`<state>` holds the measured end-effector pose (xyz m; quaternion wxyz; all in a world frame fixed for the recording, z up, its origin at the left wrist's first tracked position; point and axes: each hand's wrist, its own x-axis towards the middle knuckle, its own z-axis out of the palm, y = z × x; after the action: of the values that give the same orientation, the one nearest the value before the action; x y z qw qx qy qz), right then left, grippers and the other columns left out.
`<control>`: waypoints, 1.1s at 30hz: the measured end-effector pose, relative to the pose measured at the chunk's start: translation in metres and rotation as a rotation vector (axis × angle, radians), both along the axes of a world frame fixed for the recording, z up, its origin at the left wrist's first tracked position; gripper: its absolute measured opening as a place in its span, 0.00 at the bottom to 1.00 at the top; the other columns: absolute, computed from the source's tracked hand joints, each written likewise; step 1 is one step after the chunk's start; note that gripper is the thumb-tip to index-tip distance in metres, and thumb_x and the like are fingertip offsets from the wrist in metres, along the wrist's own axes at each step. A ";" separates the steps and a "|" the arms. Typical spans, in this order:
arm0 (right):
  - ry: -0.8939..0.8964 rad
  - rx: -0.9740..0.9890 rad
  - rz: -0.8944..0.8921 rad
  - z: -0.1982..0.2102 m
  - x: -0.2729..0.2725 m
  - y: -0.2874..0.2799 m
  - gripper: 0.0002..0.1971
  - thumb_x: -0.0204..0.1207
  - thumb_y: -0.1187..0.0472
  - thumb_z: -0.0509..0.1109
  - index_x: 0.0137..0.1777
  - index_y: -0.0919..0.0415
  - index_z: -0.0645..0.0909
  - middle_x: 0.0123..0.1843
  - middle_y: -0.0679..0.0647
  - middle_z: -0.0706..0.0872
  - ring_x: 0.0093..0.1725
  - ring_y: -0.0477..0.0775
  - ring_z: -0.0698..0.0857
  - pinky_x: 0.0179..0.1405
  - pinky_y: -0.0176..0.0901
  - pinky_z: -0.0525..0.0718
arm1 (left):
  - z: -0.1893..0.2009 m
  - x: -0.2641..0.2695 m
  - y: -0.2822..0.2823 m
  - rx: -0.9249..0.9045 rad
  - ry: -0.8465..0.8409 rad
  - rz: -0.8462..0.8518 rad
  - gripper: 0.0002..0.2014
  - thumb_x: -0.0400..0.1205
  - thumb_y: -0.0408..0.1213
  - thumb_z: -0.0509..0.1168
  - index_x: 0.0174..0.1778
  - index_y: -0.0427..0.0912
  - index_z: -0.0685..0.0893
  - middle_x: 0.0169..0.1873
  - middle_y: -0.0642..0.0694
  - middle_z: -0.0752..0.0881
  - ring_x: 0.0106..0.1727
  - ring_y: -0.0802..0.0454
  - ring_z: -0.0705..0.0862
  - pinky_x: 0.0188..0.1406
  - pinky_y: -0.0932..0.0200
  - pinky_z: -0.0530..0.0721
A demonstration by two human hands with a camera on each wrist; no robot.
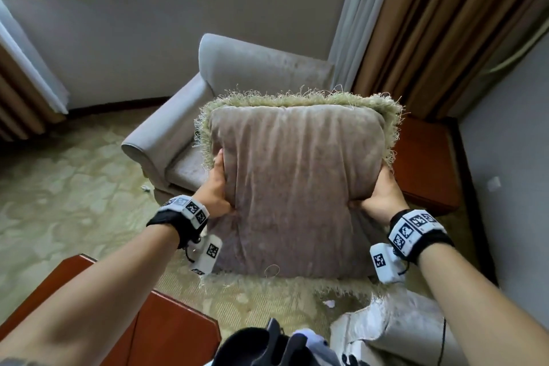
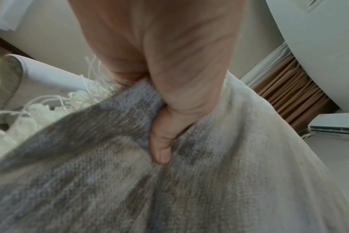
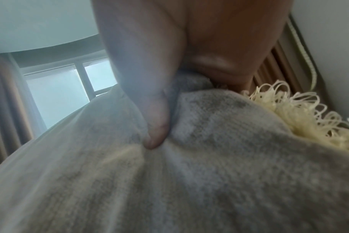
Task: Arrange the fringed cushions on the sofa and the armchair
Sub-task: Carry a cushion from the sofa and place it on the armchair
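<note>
Over the armchair [image 1: 237, 74] seat: fringed cushion [image 1: 294, 181] held in air, left hand [image 1: 218, 187] and right hand [image 1: 383, 196] gripping its sides. Suggest: lower upright against backrest, centre it, release both together.

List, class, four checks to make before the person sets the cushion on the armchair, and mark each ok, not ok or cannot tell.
1. Left hand grips cushion: ok.
2. Right hand grips cushion: ok.
3. Cushion off the floor, in front of armchair: ok.
4. Armchair seat free of clutter: cannot tell, cushion hides most of it.
5. Fringe untangled: cannot tell.
</note>
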<state>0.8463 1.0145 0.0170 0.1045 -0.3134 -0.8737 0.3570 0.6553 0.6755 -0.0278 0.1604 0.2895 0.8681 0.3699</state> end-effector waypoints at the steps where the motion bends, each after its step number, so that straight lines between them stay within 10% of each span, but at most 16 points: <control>1: -0.004 0.003 -0.012 0.002 -0.013 0.007 0.62 0.49 0.64 0.90 0.82 0.57 0.57 0.78 0.59 0.71 0.77 0.61 0.71 0.78 0.53 0.68 | 0.002 -0.016 0.010 0.006 0.003 -0.006 0.74 0.57 0.27 0.83 0.81 0.42 0.27 0.84 0.39 0.40 0.85 0.46 0.47 0.82 0.57 0.52; 13: 0.050 0.025 0.071 -0.019 -0.256 0.097 0.63 0.49 0.62 0.87 0.84 0.52 0.55 0.77 0.60 0.72 0.76 0.62 0.72 0.75 0.56 0.72 | -0.008 -0.239 0.089 -0.009 -0.016 0.070 0.77 0.55 0.30 0.85 0.82 0.45 0.27 0.84 0.44 0.39 0.85 0.48 0.47 0.84 0.52 0.54; 23: -0.040 -0.010 0.289 -0.046 -0.499 0.077 0.68 0.53 0.55 0.86 0.86 0.53 0.42 0.80 0.63 0.65 0.80 0.63 0.66 0.78 0.51 0.66 | -0.005 -0.411 0.042 -0.135 -0.006 0.299 0.73 0.59 0.30 0.84 0.82 0.38 0.29 0.83 0.32 0.50 0.83 0.36 0.56 0.76 0.60 0.57; 33: -0.133 -0.089 0.151 -0.098 -0.663 0.070 0.68 0.57 0.55 0.86 0.87 0.53 0.39 0.81 0.66 0.63 0.79 0.66 0.66 0.79 0.54 0.65 | -0.046 -0.641 0.067 -0.273 -0.010 0.134 0.80 0.46 0.43 0.85 0.82 0.50 0.29 0.81 0.34 0.62 0.79 0.37 0.67 0.77 0.49 0.68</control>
<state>0.1828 1.0841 -0.0812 0.0052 -0.2740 -0.8831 0.3809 0.0147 0.7421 -0.0743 0.1773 0.2045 0.9270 0.2597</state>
